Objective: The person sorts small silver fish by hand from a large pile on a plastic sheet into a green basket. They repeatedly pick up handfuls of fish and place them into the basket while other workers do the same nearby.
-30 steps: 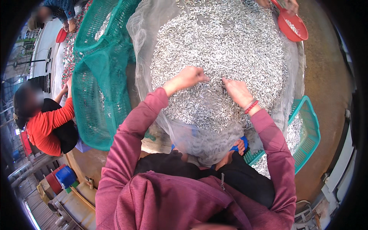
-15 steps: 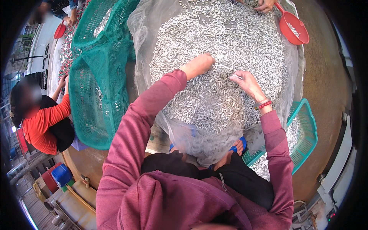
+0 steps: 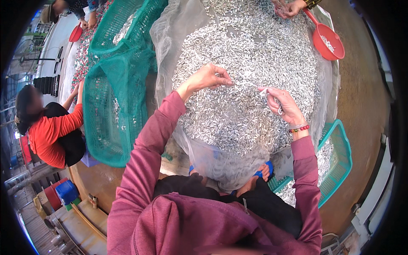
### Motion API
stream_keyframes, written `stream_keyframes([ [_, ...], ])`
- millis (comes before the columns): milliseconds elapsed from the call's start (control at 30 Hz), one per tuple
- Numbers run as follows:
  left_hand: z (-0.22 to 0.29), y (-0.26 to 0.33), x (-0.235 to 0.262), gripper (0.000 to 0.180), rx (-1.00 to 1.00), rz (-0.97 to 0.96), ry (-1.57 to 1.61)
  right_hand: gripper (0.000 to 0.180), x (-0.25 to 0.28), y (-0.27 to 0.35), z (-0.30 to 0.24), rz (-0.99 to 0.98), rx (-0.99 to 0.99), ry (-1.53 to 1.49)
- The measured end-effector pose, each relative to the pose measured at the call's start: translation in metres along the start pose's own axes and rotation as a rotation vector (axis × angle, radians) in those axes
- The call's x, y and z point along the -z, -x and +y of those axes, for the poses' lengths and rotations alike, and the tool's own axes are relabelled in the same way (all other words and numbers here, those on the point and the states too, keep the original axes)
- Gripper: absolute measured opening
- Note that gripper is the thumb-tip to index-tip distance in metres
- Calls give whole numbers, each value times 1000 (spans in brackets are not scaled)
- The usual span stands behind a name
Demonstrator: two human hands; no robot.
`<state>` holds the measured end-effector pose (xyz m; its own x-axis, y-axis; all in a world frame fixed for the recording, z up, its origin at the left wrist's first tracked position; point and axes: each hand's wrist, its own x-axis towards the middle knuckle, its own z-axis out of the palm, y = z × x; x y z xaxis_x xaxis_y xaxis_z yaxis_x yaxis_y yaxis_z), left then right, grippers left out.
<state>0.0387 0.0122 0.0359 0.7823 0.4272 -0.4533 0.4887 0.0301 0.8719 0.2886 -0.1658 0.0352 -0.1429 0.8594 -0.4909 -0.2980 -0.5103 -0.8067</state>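
Note:
A broad heap of small silvery oblong pieces [image 3: 238, 127] covers a sheet of pale mesh netting [image 3: 170, 51] in front of me. My left hand [image 3: 208, 78] hovers over the heap's middle, thumb and fingertips pinched together. What they hold, if anything, is too small to make out. To its right, my right hand [image 3: 285, 105] is closed with a thin white cord [image 3: 264, 91] between its fingers. A loop of that cord shows under the curled fingers. Pale strands lie between the two hands, and I cannot tell whether they join them.
At the left stand green mesh-lined baskets [image 3: 111, 155]; a teal basket [image 3: 340, 170] of silvery pieces is at my right. A red scoop [image 3: 328, 41] rests at the far right. Another person's hands [image 3: 291, 8] work at the far edge. People [image 3: 53, 136] sit at a second heap leftward.
My left hand has moved left and turned, its pinched fingertips now showing. My right hand has moved slightly down and right, and more of the white cord shows in it.

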Motion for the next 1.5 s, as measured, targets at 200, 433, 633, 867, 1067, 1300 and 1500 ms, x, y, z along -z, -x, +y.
stream_keyframes([
  [200,2,1,-5,13,-39,92,40,32,-2,-8,6,166,69,436],
  [433,8,7,7,12,-145,69,515,22,4,-20,11,230,44,11],
  [633,3,8,4,17,-136,-126,532,16,8,-22,15,-21,223,-554],
  [867,6,-6,0,32,-336,-242,1242,23,15,-51,10,-36,71,-246],
  [1067,-31,-61,-5,11,-224,130,-171,20,2,-101,60,255,276,1484],
  [1300,-41,-73,-8,19,-355,169,-550,17,-17,-57,47,248,332,781],
  [1500,8,-23,5,16,-90,95,-155,11,0,-8,8,-50,38,-199],
])
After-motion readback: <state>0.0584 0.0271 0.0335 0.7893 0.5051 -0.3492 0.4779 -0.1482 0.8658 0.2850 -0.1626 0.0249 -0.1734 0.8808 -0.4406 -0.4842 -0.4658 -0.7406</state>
